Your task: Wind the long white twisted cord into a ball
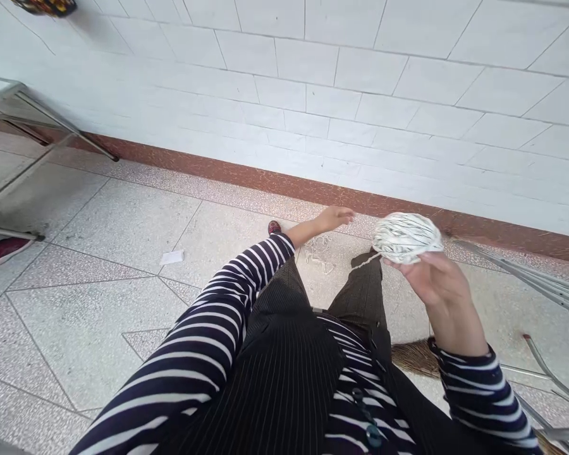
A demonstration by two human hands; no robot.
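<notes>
White yarn ball [406,238] sits in our right hand [437,278], which seems to grip its partly hidden underside; our left hand [332,218], loosely outstretched, hovers to the ball's left, apart.

Bright, diffuse light (wide-angle edge distortion).

A ball of yarn [406,237], off-white with thin dark flecks, is thickly wound and slightly oblong; it sits in the grasp of the right hand [439,279]; one strand [366,260] slants down and left from it; loose yarn [319,261] lies in tangled loops on the floor [237,234].
</notes>
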